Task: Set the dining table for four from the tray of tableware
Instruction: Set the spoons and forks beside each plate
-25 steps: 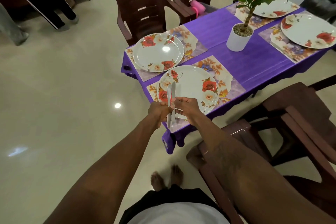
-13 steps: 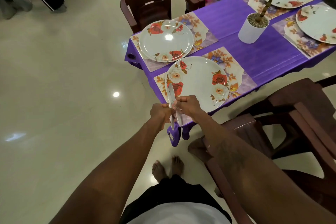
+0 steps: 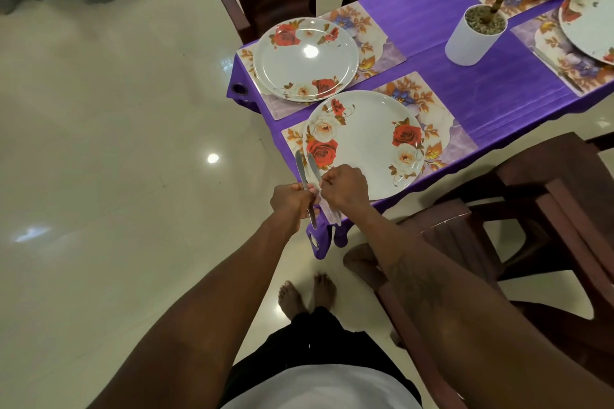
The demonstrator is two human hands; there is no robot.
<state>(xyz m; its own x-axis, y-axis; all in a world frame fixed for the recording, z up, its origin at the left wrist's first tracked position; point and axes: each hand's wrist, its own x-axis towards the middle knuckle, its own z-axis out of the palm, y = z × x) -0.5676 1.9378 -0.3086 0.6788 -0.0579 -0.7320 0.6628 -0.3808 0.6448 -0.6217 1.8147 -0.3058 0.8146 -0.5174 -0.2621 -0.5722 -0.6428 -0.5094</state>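
Two slim steel table knives (image 3: 307, 173) stand side by side at the near corner of the table, blades up and rounded at the tip, their smooth metal catching the light. The left hand (image 3: 290, 201) is closed in a fist around the handles, knuckles up, forearm stretched straight out from the body. The right hand (image 3: 344, 188) sits just beside it, fingers curled and pinched together at the nearer knife, touching it where blade meets handle (how firmly it grips I cannot tell).

Four round glossy plates printed with red and white roses show on the purple tablecloth (image 3: 465, 76): the nearest plate (image 3: 363, 143) just beyond the hands, a second plate (image 3: 305, 58) behind it, and two more cut off at the right edge. Each lies on a rectangular floral placemat (image 3: 445, 139). One white cylindrical plant pot (image 3: 473, 33), topped with gravel, stands mid-table. Dark brown moulded plastic chairs (image 3: 548, 209) surround it.
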